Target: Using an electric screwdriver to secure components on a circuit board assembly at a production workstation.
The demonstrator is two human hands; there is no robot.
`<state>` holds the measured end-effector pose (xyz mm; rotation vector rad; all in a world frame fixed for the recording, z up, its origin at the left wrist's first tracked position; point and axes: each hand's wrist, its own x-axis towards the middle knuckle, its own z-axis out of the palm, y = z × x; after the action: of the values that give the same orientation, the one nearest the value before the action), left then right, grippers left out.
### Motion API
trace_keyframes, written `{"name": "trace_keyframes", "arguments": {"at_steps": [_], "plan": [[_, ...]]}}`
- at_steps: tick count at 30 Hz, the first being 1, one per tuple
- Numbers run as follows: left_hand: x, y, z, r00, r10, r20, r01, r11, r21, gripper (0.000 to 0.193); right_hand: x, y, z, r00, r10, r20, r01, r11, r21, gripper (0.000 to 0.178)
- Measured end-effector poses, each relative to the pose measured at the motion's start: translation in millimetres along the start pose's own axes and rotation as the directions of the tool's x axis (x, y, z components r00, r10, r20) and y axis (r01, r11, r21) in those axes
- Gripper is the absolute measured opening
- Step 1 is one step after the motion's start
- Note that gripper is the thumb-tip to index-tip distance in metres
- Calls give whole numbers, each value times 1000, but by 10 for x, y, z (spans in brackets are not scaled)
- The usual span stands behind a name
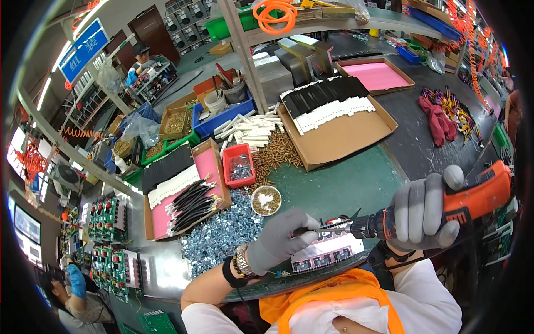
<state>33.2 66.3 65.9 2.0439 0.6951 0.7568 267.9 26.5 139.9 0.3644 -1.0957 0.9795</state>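
My right hand, in a grey glove, is wrapped round an orange power screwdriver with a black chuck; it lies nearly level, its bit pointing left. My left hand, gloved too, has its fingers pinched together at the tip of the bit. Whatever they hold is too small and covered to make out. Just below the bit lies a pale pinkish-white board with rows of black parts, at the near table edge. Beyond my left hand stands a small white dish of tiny brass-coloured screws with a white patch in the middle.
Small metal clips lie heaped left of my left hand. Behind are a red bin, brass-coloured pieces, and two cardboard trays, one left and one right. Green circuit boards stand far left. A metal post rises behind.
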Motion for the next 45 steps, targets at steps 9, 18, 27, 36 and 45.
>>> {"name": "trace_keyframes", "arguments": {"at_steps": [9,18,27,36,45], "plan": [[354,-386,-262,982,-150,112,187,749,-636,41,27,12,-482,926,-17,-377,52,995,84,46],[1661,-2738,-2022,861,-353,-365,484,351,802,35,-160,-186,-757,866,-151,-477,90,985,-148,48],[1919,-3074,-1881,817,-425,-391,439,18,898,20,-219,-185,-821,874,-163,-457,61,971,-230,46],[1292,-1655,-1688,911,-234,-340,198,970,-138,18,-120,-128,-377,932,31,-360,-110,973,-202,56],[285,-610,-660,881,-239,409,276,961,-33,26,-222,411,115,925,367,-99,-361,930,72,59]]}}
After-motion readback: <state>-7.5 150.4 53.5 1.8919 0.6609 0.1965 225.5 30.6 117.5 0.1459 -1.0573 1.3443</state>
